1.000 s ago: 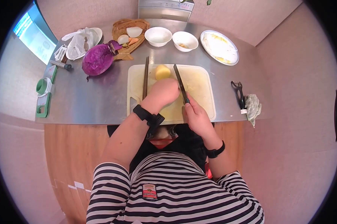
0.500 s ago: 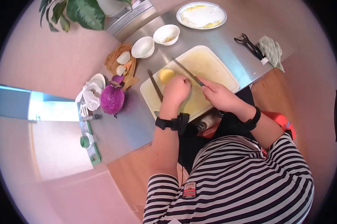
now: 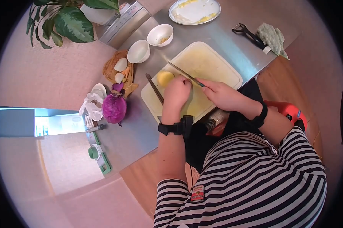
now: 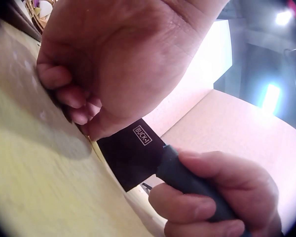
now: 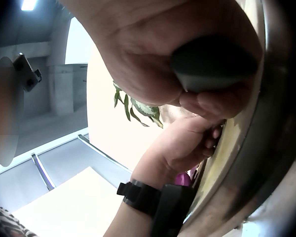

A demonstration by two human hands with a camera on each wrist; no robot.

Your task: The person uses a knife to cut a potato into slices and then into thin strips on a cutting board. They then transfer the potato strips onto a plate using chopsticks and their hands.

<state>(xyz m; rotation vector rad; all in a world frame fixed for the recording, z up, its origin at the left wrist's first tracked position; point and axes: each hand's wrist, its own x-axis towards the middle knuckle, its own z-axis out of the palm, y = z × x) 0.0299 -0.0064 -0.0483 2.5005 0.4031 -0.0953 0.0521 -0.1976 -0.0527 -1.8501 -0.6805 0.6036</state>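
My right hand (image 3: pixel 219 94) grips the dark handle (image 4: pixel 197 187) of a broad kitchen knife (image 3: pixel 183 72). Its blade, marked in white letters (image 4: pixel 142 135), stands close over the cutting board (image 3: pixel 213 62). Right beside the blade is my left hand (image 3: pixel 178 91), fingers curled down with the tips at the board. The left wrist view shows its thumb close against the fingers; I cannot tell whether anything sits under them. A peeled yellow potato (image 3: pixel 165 78) lies just beyond the left knuckles. Dark chopsticks (image 3: pixel 155 89) lie along the board's left side.
Left of the board are a purple cabbage (image 3: pixel 114 108), a basket (image 3: pixel 109 70) with vegetable pieces, and a green-white slicer (image 3: pixel 99 152). White bowls (image 3: pixel 138 51) and an oval plate (image 3: pixel 194 17) stand behind. A black peeler (image 3: pixel 249 35) and a cloth (image 3: pixel 271 36) lie at the right.
The head view has turned, so the table appears rotated and the plant has come into sight. The left fingers and knife have shifted slightly relative to each other; the right hand keeps its grip.
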